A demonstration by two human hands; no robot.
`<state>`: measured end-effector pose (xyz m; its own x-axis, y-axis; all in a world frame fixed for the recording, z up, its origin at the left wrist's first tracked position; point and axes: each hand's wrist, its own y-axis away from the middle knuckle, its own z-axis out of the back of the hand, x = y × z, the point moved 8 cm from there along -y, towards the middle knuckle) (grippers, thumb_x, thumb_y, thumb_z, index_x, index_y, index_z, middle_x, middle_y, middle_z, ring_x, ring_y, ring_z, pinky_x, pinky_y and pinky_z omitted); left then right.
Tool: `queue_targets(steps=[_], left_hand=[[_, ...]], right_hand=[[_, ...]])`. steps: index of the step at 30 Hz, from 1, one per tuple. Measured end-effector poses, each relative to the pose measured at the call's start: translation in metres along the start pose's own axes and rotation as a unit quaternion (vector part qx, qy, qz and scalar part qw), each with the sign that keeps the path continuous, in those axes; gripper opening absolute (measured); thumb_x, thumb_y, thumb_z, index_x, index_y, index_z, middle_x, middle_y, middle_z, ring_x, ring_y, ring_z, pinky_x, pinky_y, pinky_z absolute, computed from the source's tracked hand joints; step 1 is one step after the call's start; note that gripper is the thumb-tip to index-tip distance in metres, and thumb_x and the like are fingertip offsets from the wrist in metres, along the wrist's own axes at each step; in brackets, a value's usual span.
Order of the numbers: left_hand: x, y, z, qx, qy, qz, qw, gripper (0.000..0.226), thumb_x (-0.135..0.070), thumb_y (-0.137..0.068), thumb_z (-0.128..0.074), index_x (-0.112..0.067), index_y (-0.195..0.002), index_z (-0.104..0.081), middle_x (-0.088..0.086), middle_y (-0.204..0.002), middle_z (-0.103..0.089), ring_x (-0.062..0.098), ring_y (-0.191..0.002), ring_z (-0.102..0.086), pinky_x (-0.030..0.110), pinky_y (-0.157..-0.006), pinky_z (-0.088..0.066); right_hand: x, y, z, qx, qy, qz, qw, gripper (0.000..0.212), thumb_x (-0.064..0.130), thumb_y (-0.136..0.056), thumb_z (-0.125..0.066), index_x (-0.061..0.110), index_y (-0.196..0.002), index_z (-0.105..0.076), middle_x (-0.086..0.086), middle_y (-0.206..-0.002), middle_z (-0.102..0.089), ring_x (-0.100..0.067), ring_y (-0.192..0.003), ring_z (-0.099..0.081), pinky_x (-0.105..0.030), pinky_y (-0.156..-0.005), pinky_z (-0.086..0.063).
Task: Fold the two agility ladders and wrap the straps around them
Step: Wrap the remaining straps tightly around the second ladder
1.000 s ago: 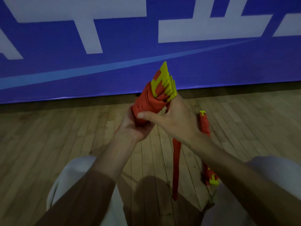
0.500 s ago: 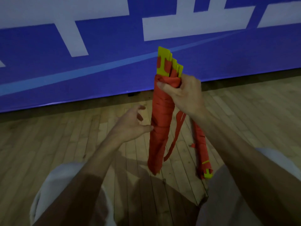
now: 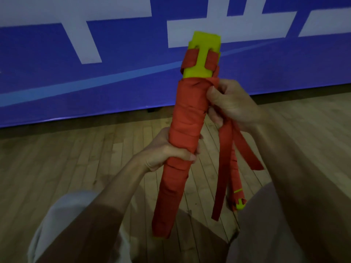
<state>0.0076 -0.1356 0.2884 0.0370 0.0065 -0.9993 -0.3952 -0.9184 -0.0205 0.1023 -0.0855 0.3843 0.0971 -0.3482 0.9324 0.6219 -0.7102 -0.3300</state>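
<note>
Head view. Holds the wrapped ladder (image 3: 182,118) upright with a slight tilt, yellow rungs (image 3: 204,56) sticking out above the fingers of both hands. Half a second ago kept the left hand (image 3: 171,150) open beside the wrapped ladder, only the thumb touching. Now grips it at mid-length, fingers curled round the far side and thumb laid across the near side. Keeps the right hand (image 3: 231,103) just under the yellow rungs as before, fingers curled, thumb pinching red strap against the right edge of the wrapped ladder. Lets two strap tails (image 3: 222,168) drop from under the right fingers, one long and straight down, one shorter and slanting outward, where earlier showed one looped length. Brings the whole closer to the camera than before.

Below the right fingers, on the wooden floor (image 3: 76,158), the second ladder (image 3: 237,198), already bound in red, with a yellow end showing. Mostly hidden behind the hanging strap tails and the right forearm. Beyond the fingertips, a blue banner (image 3: 114,88) with white shapes along the floor's far edge. Nearer than the wrists, pale-clothed knees (image 3: 62,215) on either side.
</note>
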Motion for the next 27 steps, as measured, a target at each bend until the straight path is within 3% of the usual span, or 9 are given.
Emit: queue_targets(steps=[4, 7, 9, 11, 14, 17, 22, 24, 27], left_hand=[[0.009, 0.0, 0.011, -0.084, -0.045, 0.028, 0.995, 0.042, 0.003, -0.059, -0.076, 0.001, -0.099, -0.063, 0.013, -0.084, -0.067, 0.024, -0.075, -0.063, 0.036, -0.074, -0.054], [0.011, 0.0, 0.024, -0.169, -0.072, 0.056, 0.982, 0.039, 0.008, -0.062, -0.079, 0.003, -0.097, -0.062, 0.008, -0.081, -0.067, 0.018, -0.072, -0.064, 0.03, -0.069, -0.053], [0.011, 0.0, 0.034, -0.231, -0.083, 0.058, 0.968, 0.032, 0.007, -0.065, -0.078, -0.008, -0.089, -0.062, 0.001, -0.073, -0.066, 0.012, -0.066, -0.062, 0.026, -0.063, -0.051], [0.011, 0.001, 0.042, -0.293, -0.113, 0.06, 0.947, 0.034, -0.002, -0.066, -0.079, -0.018, -0.087, -0.059, -0.005, -0.072, -0.064, 0.01, -0.063, -0.062, 0.026, -0.06, -0.05], [0.012, 0.004, 0.042, -0.349, -0.204, 0.082, 0.911, 0.05, -0.018, -0.072, -0.081, -0.026, -0.111, -0.05, -0.002, -0.092, -0.064, 0.012, -0.069, -0.063, 0.024, -0.058, -0.046], [0.008, 0.006, 0.037, -0.354, -0.297, 0.076, 0.884, 0.073, -0.03, -0.078, -0.079, -0.02, -0.135, -0.035, 0.002, -0.117, -0.055, 0.017, -0.089, -0.061, 0.028, -0.069, -0.048], [-0.003, 0.007, 0.018, -0.306, -0.559, 0.04, 0.77, 0.087, -0.04, -0.087, -0.066, -0.005, -0.147, -0.014, 0.016, -0.138, -0.036, 0.029, -0.125, -0.045, 0.04, -0.098, -0.043], [-0.002, 0.009, 0.016, -0.298, -0.559, 0.039, 0.772, 0.089, -0.044, -0.087, -0.064, -0.003, -0.147, -0.013, 0.017, -0.139, -0.036, 0.03, -0.126, -0.045, 0.04, -0.099, -0.042], [-0.004, 0.008, 0.015, -0.268, -0.505, 0.018, 0.82, 0.093, -0.049, -0.083, -0.067, -0.008, -0.147, -0.013, 0.014, -0.142, -0.037, 0.026, -0.125, -0.047, 0.042, -0.101, -0.044]], right_hand=[[-0.014, 0.003, 0.006, 0.038, -0.016, -0.073, 0.996, 0.037, 0.042, -0.072, -0.059, 0.011, -0.09, -0.057, 0.003, -0.054, -0.066, -0.006, -0.043, -0.06, -0.016, -0.041, -0.046], [-0.024, 0.006, 0.015, 0.035, -0.005, -0.097, 0.995, 0.014, 0.021, -0.096, -0.055, 0.012, -0.103, -0.062, 0.004, -0.076, -0.073, -0.011, -0.055, -0.063, -0.022, -0.045, -0.051], [-0.029, 0.006, 0.019, -0.007, 0.039, -0.111, 0.993, 0.019, 0.013, -0.101, -0.048, 0.011, -0.109, -0.066, 0.004, -0.089, -0.076, -0.011, -0.055, -0.059, -0.022, -0.043, -0.047], [-0.032, 0.004, 0.016, -0.042, 0.089, -0.124, 0.987, 0.023, 0.011, -0.103, -0.045, 0.011, -0.103, -0.068, 0.005, -0.082, -0.076, -0.009, -0.049, -0.055, -0.019, -0.04, -0.04], [-0.039, 0.002, 0.005, -0.08, 0.106, -0.181, 0.975, 0.027, 0.004, -0.098, -0.043, 0.011, -0.081, -0.062, 0.011, -0.053, -0.064, -0.011, -0.04, -0.054, -0.018, -0.036, -0.035], [-0.042, 0.006, -0.009, -0.111, 0.055, -0.225, 0.966, 0.024, 0.02, -0.096, -0.048, 0.008, -0.077, -0.056, 0.006, -0.041, -0.057, -0.014, -0.034, -0.051, -0.019, -0.036, -0.035], [-0.041, 0.013, -0.008, -0.216, 0.15, -0.216, 0.94, 0.059, 0.067, -0.081, -0.062, 0.008, -0.077, -0.068, -0.013, -0.061, -0.071, -0.028, -0.045, -0.066, -0.03, -0.046, -0.051], [-0.04, 0.013, -0.006, -0.227, 0.201, -0.206, 0.93, 0.065, 0.069, -0.079, -0.061, 0.005, -0.074, -0.07, -0.011, -0.054, -0.068, -0.026, -0.047, -0.067, -0.036, -0.053, -0.056], [-0.034, 0.013, -0.005, -0.227, 0.194, -0.197, 0.934, 0.067, 0.063, -0.085, -0.059, 0.0, -0.063, -0.065, -0.012, -0.043, -0.061, -0.02, -0.034, -0.057, -0.021, -0.038, -0.044]])
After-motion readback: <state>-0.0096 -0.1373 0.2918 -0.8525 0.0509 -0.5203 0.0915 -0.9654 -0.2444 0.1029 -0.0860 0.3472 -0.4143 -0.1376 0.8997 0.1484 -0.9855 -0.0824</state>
